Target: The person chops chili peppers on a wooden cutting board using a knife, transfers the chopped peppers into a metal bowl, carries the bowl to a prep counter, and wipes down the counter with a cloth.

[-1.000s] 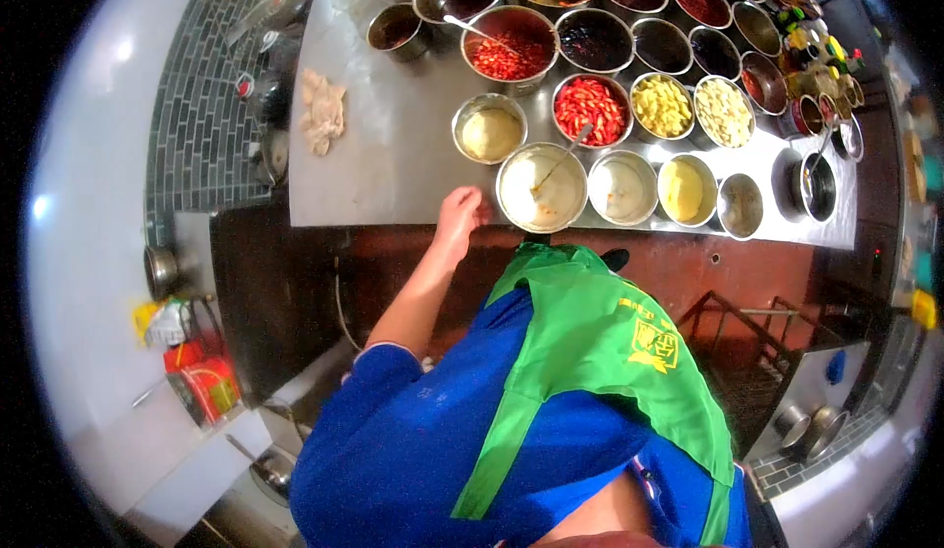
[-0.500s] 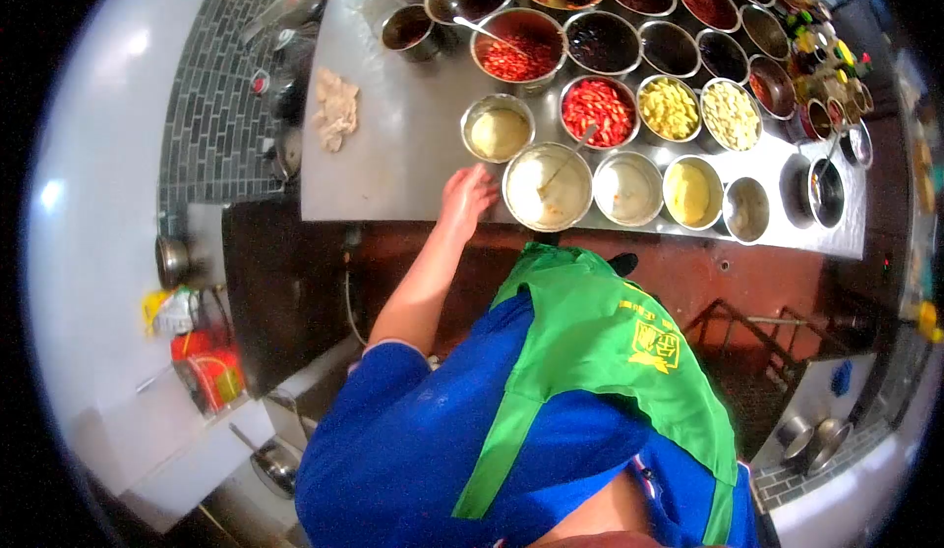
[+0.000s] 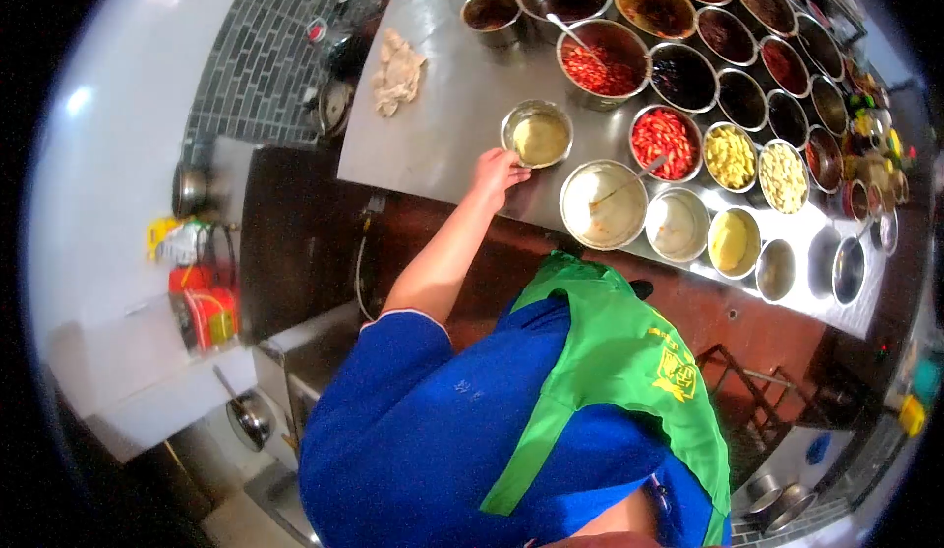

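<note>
My left hand (image 3: 499, 176) reaches over the front edge of a steel table (image 3: 452, 86). Its fingers are closed on the near rim of a small metal bowl (image 3: 536, 135) with a pale yellow substance inside. Right of that bowl stands a larger metal pot (image 3: 604, 204) with whitish contents and a ladle (image 3: 629, 186) leaning in it. My right hand is out of view.
Chopped red peppers (image 3: 665, 143), yellow pieces (image 3: 730, 157) and pale cloves (image 3: 784, 176) fill metal pots on the right. Several pots of dark and red sauces stand behind. A crumpled cloth (image 3: 397, 71) lies at the left, and tiled wall (image 3: 246, 66) runs beyond.
My left hand has taken hold of the small bowl's rim. The bowl has moved left, away from the larger whitish pot. The whole view has turned and shifted.
</note>
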Tool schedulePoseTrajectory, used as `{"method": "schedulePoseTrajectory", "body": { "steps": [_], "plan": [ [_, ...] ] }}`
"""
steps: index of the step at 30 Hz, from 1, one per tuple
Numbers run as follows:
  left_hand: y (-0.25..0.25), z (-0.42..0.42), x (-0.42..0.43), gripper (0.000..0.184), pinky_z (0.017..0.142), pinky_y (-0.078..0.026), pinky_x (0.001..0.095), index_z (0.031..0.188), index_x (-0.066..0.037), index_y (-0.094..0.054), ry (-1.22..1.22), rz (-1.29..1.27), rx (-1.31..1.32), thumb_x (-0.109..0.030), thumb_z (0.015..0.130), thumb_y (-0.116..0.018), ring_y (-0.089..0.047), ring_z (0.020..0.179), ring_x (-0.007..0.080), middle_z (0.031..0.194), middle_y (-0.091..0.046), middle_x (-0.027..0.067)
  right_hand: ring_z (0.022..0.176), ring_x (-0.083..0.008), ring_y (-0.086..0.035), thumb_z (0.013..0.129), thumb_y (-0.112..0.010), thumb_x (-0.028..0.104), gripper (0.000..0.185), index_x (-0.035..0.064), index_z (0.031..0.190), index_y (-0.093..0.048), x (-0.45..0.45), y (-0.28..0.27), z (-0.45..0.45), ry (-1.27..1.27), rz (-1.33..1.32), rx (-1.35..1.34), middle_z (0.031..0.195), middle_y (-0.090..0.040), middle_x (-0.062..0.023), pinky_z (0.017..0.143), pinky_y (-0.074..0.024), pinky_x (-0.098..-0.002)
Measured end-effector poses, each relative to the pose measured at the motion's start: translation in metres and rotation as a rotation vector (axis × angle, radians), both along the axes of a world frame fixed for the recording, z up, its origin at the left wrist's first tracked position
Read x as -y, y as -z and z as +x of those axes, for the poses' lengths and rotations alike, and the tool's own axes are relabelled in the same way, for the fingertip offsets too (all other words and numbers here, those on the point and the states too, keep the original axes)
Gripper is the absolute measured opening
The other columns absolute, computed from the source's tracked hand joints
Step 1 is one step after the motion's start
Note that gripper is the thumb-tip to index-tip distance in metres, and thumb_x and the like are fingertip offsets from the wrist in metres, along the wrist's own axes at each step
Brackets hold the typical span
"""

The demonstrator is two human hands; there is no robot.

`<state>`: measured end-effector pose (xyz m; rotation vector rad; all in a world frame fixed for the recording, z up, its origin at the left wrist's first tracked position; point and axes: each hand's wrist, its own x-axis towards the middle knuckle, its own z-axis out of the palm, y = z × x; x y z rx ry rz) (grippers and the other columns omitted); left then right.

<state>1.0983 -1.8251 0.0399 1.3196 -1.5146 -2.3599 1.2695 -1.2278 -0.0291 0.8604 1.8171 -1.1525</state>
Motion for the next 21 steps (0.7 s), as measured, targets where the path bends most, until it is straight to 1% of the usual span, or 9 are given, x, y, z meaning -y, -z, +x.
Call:
{"method": "schedulePoseTrajectory", "body": {
  "steps": [4, 5, 8, 10, 11, 14, 16, 18, 21],
  "plan": [
    [0.007, 0.005, 0.001, 0.018, 0.077, -0.061, 0.0397, 0.103, 0.005, -0.057, 0.005, 0.091, -0.131, -0.009, 0.093, -0.062, -0.070, 0.088, 0.0302, 0.092, -0.066, 0.0170, 0.099, -0.0248, -0.063, 0.094, -0.066, 0.030, 0.040, 0.0003, 0.121, -0.060, 0.005, 0.003, -0.017, -0.056, 0.000, -0.001, 0.112, -0.068, -0.0136, 0.087, -0.0503, -0.0390],
    [0.010, 0.009, 0.002, 0.020, 0.079, -0.060, 0.0389, 0.106, 0.003, -0.057, 0.020, 0.136, -0.161, -0.013, 0.094, -0.064, -0.068, 0.093, 0.0270, 0.099, -0.065, 0.0148, 0.099, -0.0248, -0.063, 0.094, -0.066, 0.030, 0.040, 0.0003, 0.121, -0.060, 0.006, 0.004, -0.022, -0.073, -0.002, -0.002, 0.112, -0.068, -0.0136, 0.086, -0.0503, -0.0390],
    [0.014, 0.018, 0.026, 0.021, 0.080, -0.059, 0.0362, 0.112, -0.002, -0.058, 0.007, -0.126, -0.079, -0.012, 0.094, -0.064, -0.065, 0.094, 0.0222, 0.108, -0.063, 0.0109, 0.099, -0.0248, -0.063, 0.094, -0.066, 0.030, 0.040, 0.0002, 0.120, -0.060, 0.011, 0.003, -0.035, -0.110, 0.003, -0.007, 0.112, -0.068, -0.0136, 0.086, -0.0503, -0.0391],
    [0.025, 0.011, 0.077, 0.035, 0.078, -0.056, 0.0331, 0.128, -0.008, -0.055, -0.046, -0.395, 0.019, -0.013, 0.094, -0.063, -0.061, 0.095, 0.0173, 0.120, -0.060, 0.0084, 0.099, -0.0249, -0.063, 0.094, -0.066, 0.030, 0.040, 0.0002, 0.120, -0.060, 0.012, 0.001, -0.041, -0.132, 0.012, -0.005, 0.112, -0.068, -0.0136, 0.086, -0.0503, -0.0391],
    [0.005, 0.004, 0.098, 0.041, 0.085, -0.052, 0.0357, 0.128, -0.005, -0.054, -0.087, -0.534, 0.066, -0.014, 0.090, -0.066, -0.059, 0.095, 0.0193, 0.118, -0.059, 0.0082, 0.099, -0.0249, -0.063, 0.094, -0.066, 0.030, 0.040, 0.0001, 0.120, -0.060, 0.013, 0.000, -0.044, -0.137, 0.021, -0.006, 0.112, -0.068, -0.0136, 0.086, -0.0503, -0.0391],
    [-0.002, -0.023, 0.206, 0.047, 0.107, -0.040, 0.0425, 0.133, -0.006, -0.055, -0.058, -1.031, 0.164, -0.024, 0.091, -0.066, -0.050, 0.128, 0.0335, 0.136, -0.053, 0.0191, 0.099, -0.0249, -0.063, 0.094, -0.066, 0.030, 0.040, 0.0001, 0.120, -0.060, 0.019, -0.003, -0.049, -0.163, 0.041, 0.003, 0.112, -0.068, -0.0136, 0.086, -0.0503, -0.0391],
    [0.018, -0.041, 0.297, 0.053, 0.110, -0.037, 0.0435, 0.136, -0.006, -0.053, 0.083, -1.231, 0.197, -0.032, 0.092, -0.064, -0.047, 0.130, 0.0358, 0.140, -0.051, 0.0196, 0.099, -0.0250, -0.063, 0.094, -0.066, 0.030, 0.040, 0.0001, 0.120, -0.060, 0.024, -0.007, -0.049, -0.166, 0.054, 0.016, 0.112, -0.068, -0.0136, 0.086, -0.0502, -0.0391],
    [0.023, -0.056, 0.346, 0.058, 0.113, -0.034, 0.0457, 0.141, -0.010, -0.050, 0.090, -1.342, 0.418, -0.040, 0.093, -0.061, -0.042, 0.135, 0.0358, 0.146, -0.045, 0.0192, 0.099, -0.0250, -0.063, 0.094, -0.066, 0.030, 0.040, 0.0000, 0.120, -0.060, 0.027, -0.014, -0.049, -0.172, 0.080, 0.037, 0.112, -0.068, -0.0136, 0.086, -0.0502, -0.0391],
    [0.066, -0.076, 0.413, 0.062, 0.115, -0.030, 0.0488, 0.146, -0.015, -0.046, 0.203, -1.452, 0.556, -0.050, 0.095, -0.051, -0.034, 0.141, 0.0353, 0.154, -0.037, 0.0169, 0.099, -0.0251, -0.063, 0.094, -0.066, 0.030, 0.040, 0.0000, 0.120, -0.060, 0.029, -0.022, -0.050, -0.173, 0.119, 0.073, 0.112, -0.068, -0.0136, 0.086, -0.0502, -0.0392]
  ]
}}
